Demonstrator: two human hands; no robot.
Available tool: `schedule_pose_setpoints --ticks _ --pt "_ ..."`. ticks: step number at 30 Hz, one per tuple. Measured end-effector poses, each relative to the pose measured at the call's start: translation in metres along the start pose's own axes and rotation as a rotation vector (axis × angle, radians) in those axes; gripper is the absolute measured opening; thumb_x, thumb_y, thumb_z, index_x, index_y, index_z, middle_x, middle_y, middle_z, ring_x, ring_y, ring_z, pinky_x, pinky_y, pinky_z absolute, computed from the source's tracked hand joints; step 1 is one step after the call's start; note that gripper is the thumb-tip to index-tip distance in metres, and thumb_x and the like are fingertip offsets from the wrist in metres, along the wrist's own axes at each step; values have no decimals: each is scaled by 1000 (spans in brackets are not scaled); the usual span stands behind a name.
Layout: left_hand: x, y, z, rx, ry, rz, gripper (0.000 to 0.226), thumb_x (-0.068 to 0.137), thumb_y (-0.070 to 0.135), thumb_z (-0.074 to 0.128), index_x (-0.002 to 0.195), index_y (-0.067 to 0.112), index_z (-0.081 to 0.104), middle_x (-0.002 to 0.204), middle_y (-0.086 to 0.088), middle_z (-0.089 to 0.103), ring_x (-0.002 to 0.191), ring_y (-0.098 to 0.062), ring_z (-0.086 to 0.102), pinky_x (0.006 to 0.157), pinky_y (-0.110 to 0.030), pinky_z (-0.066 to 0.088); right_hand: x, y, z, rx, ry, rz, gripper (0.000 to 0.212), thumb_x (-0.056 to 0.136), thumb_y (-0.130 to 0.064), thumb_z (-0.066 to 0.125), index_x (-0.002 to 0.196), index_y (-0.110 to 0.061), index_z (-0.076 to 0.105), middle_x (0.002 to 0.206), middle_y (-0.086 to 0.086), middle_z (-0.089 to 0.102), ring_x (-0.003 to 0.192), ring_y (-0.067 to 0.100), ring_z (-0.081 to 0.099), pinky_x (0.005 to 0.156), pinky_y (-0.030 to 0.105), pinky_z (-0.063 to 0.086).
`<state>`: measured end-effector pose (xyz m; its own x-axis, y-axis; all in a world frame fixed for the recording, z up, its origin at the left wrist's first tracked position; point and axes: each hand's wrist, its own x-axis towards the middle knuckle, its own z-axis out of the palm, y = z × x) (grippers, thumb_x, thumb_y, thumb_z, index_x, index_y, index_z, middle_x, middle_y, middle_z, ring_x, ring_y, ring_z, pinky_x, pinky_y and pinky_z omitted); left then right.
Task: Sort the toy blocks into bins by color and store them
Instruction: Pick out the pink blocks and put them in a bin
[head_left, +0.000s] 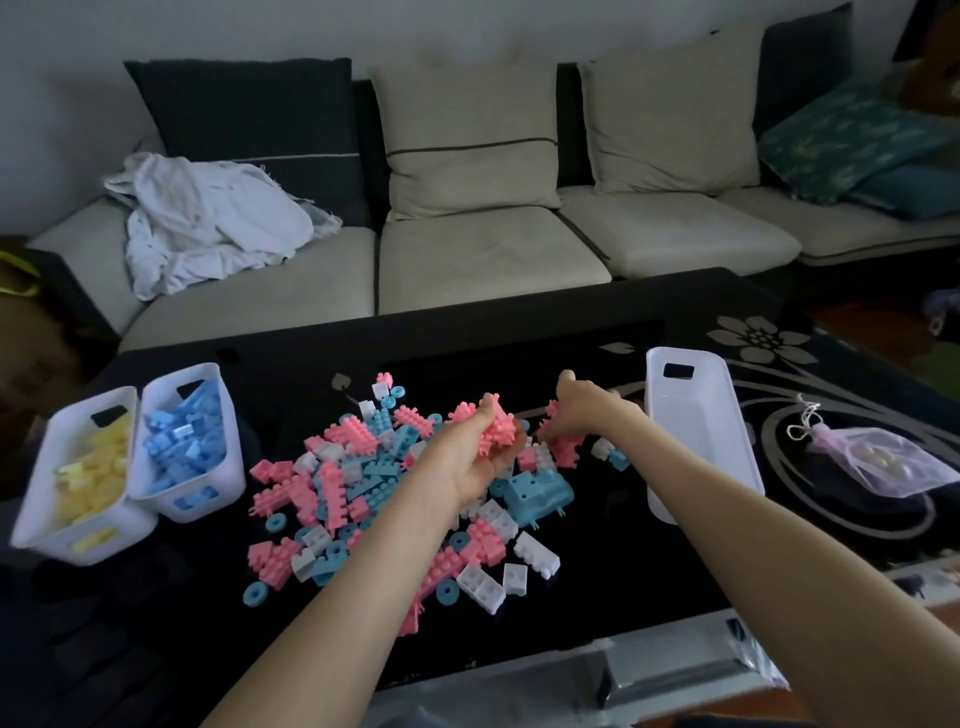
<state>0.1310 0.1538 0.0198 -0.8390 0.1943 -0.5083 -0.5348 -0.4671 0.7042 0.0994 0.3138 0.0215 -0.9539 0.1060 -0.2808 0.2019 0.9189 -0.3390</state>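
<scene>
Toy blocks sit in three places on the black bench.

Far left: first bin, white plastic, holds pale yellow blocks. Touching its right side is the second bin, same type, which holds blue blocks. Each bin has a slot handle at the far end.

Centre: a loose mixed pile lies flat on the bench, apart from those two bins. Pink bricks are the most numerous, mixed with teal bricks, teal rings and white bricks. One large teal piece lies right of centre.

Left grip: over the middle of the pile, fingers curled round a handful of pink blocks. Cannot tell whether the handful is clear of the pile below.

Right grip: at the far right edge of the pile, thumb up, fingers curled down onto more pink blocks. The fingertips are hidden behind the hand.

Just right of that hand: third bin, white and long, slot handle at the far end, standing apart from the pile.

Farther right: sheer pink drawstring pouch with pale round objects inside, lying on the bench's flower pattern.

Behind the bench: sofa. A crumpled white cloth lies on its left seat, with a dark cushion behind it. Two cream cushions stand mid-sofa and teal cushions at the far right.
</scene>
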Motion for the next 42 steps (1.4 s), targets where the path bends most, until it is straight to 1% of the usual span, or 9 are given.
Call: schedule_pose_setpoints --ticks 3,7,16,21,28,32,35,39,42 --pt "-3 -5 7 11 44 31 27 86 27 66 92 0 61 80 -13 62 63 -19 63 55 -28 55 2 4 8 167 -15 -24 97 81 -26 66 145 -11 -6 97 11 61 91 24 61 86 38 50" --pt "-8 -9 14 46 84 18 27 88 28 64 95 3 58 82 -12 60 70 -20 60 58 -30 57 2 6 13 365 35 -114 59 81 -14 63 121 -15 19 84 8 54 64 15 55 50 25 44" --pt "-11 -22 66 -38 -24 -27 11 95 11 54 90 1 56 76 -14 55 73 -21 56 75 -37 49 -29 45 -49 884 153 -68 56 78 -20 67 119 -27 30 94 11 59 70 21 64 59 31 57" --pt "-15 -48 123 206 -193 19 11 96 4 49 88 2 56 65 -11 46 65 -18 51 72 -34 55 -55 106 -65 737 361 113 53 80 -27 66 119 -19 31 76 4 57 58 12 59 41 20 44" --pt "-13 -71 161 591 -272 11 20 90 -5 49 110 -2 51 55 -9 60 50 -16 57 54 -28 54 -57 135 -45 645 469 97 47 86 -22 53 124 -15 27 73 1 52 58 13 52 47 25 34" --pt "-4 -74 158 740 -167 96 39 87 5 54 119 12 32 93 -13 64 81 -24 66 82 -42 56 -56 140 -43 627 424 92 32 85 -20 50 110 -22 29 78 -1 51 61 12 51 47 25 34" --pt "-1 -71 153 765 -175 82 40 90 11 53 125 13 34 94 -9 61 77 -20 62 78 -37 53 -54 139 -41 620 465 74 27 89 -21 44 115 -17 37 77 0 53 61 11 50 49 25 32" --pt "-4 -64 145 712 -222 96 43 92 4 47 134 11 42 98 -6 55 83 -14 56 77 -30 51 -55 129 -45 483 452 55 43 94 -33 33 131 -12 41 118 11 57 90 27 55 75 33 42" --pt "-11 -54 132 641 -180 171 39 90 -2 43 128 8 50 105 -10 57 93 -16 58 79 -27 52 -63 115 -45 322 507 116 42 95 -31 32 131 -10 42 123 13 54 110 34 49 93 42 34"
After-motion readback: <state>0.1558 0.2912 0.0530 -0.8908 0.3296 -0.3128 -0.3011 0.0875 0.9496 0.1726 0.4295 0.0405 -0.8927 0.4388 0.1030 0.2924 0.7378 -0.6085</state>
